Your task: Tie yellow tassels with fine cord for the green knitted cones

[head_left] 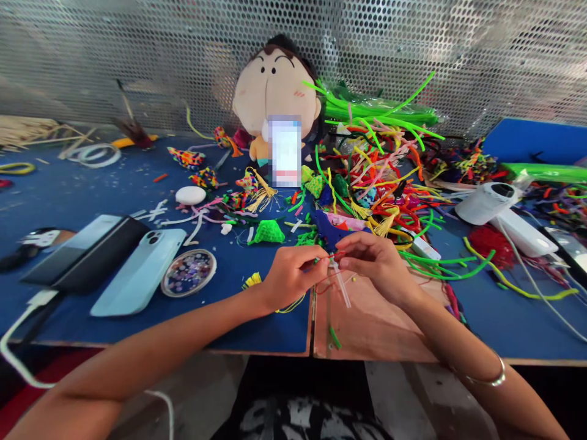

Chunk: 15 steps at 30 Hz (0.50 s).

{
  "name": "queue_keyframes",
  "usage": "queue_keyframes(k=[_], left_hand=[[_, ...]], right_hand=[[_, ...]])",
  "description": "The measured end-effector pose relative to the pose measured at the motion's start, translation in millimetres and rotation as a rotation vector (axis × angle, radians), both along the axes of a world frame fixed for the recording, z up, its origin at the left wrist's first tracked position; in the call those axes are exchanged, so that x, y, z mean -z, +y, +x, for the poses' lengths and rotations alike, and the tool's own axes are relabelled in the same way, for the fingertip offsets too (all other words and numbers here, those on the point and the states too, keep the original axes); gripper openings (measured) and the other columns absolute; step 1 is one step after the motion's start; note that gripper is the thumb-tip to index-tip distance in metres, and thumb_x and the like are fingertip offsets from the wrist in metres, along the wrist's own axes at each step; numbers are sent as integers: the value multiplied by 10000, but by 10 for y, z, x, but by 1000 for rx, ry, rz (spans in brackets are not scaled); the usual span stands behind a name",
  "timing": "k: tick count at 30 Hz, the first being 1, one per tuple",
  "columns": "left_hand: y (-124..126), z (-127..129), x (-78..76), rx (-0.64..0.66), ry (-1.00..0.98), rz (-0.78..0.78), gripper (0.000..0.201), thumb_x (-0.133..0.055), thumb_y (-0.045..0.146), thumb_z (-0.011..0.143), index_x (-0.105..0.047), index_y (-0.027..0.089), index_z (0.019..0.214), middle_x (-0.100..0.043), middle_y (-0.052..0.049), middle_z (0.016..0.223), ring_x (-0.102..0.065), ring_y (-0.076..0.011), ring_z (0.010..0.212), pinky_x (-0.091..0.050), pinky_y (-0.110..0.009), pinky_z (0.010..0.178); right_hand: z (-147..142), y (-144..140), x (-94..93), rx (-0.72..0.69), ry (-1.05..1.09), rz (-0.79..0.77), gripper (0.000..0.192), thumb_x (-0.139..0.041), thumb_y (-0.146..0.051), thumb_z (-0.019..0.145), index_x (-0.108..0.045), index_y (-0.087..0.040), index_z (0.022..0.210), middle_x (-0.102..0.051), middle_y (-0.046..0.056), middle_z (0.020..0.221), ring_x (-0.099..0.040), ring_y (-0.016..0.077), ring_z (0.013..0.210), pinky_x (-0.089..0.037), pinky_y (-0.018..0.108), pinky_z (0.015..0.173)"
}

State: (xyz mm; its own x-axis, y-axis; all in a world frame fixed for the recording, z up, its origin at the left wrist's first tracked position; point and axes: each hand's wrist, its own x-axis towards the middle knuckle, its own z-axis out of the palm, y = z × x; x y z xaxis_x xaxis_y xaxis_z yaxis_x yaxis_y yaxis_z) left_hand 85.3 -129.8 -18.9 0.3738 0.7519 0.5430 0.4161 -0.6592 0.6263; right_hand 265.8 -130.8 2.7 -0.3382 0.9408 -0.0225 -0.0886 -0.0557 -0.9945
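my arms are bare to past the elbow, no sleeves showing. a thin silver bangle (487,377) circles my right wrist. my left hand (288,278) and right hand (373,264) wear no rings or gloves.

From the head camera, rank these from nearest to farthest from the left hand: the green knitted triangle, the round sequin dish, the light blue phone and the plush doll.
Measured from the left hand:
1. Green knitted triangle, just above it.
2. Round sequin dish, off to its left.
3. Light blue phone, farther left, beside the dish.
4. Plush doll, at the back by the mesh wall.
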Motion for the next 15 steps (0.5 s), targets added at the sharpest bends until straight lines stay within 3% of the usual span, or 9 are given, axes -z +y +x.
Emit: queue_keyframes(k=[6,15], left_hand=[[9,0,17,-5,29,55,187,-511,137,819,-626,134,672,-599,41,545,-456,-38,462,-327,-148,473],[0,2,55,7,67,16,218,-502,151,823,-596,143,626,-581,33,556,-459,-49,492,-330,-164,496]], right_hand=[[-9,-18,2,57,-110,78,116,-713,-197,683,-665,-202,789,-673,-30,718,-619,83,648,-505,229,644],[7,-13,7,102,-210,211,5,-680,-202,714,-682,-202,709,-648,-25,662,-569,79,590,-469,226,585]])
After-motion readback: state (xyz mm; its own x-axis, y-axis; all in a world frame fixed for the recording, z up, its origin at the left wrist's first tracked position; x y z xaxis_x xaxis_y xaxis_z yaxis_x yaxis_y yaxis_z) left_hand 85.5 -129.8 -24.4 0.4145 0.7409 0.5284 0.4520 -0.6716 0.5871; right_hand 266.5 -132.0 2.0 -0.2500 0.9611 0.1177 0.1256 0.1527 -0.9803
